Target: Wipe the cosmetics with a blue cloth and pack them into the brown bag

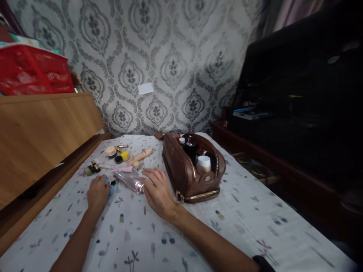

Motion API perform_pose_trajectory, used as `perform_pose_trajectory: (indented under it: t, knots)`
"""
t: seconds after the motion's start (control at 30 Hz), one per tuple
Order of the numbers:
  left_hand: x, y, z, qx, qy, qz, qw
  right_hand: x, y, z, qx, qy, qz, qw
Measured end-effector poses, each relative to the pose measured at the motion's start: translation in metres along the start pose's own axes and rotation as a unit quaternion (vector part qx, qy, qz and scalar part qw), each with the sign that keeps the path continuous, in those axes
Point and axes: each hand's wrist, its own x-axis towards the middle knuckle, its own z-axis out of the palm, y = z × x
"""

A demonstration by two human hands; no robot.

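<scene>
My left hand (98,192) is closed round a small blue item with a black end (111,189), mostly hidden by the fingers, so its kind does not show. My right hand (159,192) has its thumb and fingers at the shiny cap end of a pink squeeze tube (129,181), which lies slanted on the cloth. Behind that tube is a slimmer pink tube (124,169). To the right stands an unzipped brown leather toiletry bag (177,166); inside it show a white-capped jar (203,163) and a dark bottle (191,145).
Farther back on the patterned cloth (141,234) lie a beige tube (143,155), a yellow-lidded jar (124,155), a round beige-topped pot (110,152) and several small bottles. A wooden headboard (51,121) with a red basket (36,71) borders the left; a large dark screen (292,75) the right.
</scene>
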Motion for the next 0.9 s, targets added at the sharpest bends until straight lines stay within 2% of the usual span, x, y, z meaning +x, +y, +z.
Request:
perform_pose_trajectory:
  t: [0.07, 0.13, 0.2, 0.27, 0.33, 0.43, 0.6, 0.9]
  knots:
    - [0.001, 0.0, 0.001, 0.005, -0.001, 0.003, 1.0, 0.011, -0.004, -0.023, -0.044, 0.059, -0.013, 0.997]
    - [0.002, -0.001, 0.004, 0.013, 0.004, 0.009, 1.0, 0.021, -0.006, -0.044, -0.078, 0.101, 0.016, 0.992]
    - [0.003, -0.003, 0.006, 0.018, 0.008, 0.016, 1.0, 0.027, -0.004, -0.058, -0.111, 0.103, 0.078, 0.985]
    - [0.005, -0.005, 0.009, 0.021, 0.008, 0.017, 1.0, 0.03, 0.0, -0.066, -0.134, 0.067, 0.146, 0.978]
    - [0.006, -0.006, 0.011, 0.023, 0.007, 0.017, 1.0, 0.031, 0.002, -0.07, -0.143, 0.013, 0.185, 0.972]
    - [0.008, -0.009, 0.014, 0.02, 0.014, 0.018, 1.0, 0.03, 0.001, -0.072, -0.145, -0.041, 0.183, 0.971]
    - [0.012, -0.012, 0.019, 0.01, 0.029, 0.022, 0.999, 0.027, -0.001, -0.07, -0.141, -0.044, 0.17, 0.974]
    - [0.016, -0.01, 0.017, 0.038, -0.013, -0.001, 0.999, 0.026, 0.003, -0.067, -0.123, -0.08, 0.143, 0.979]
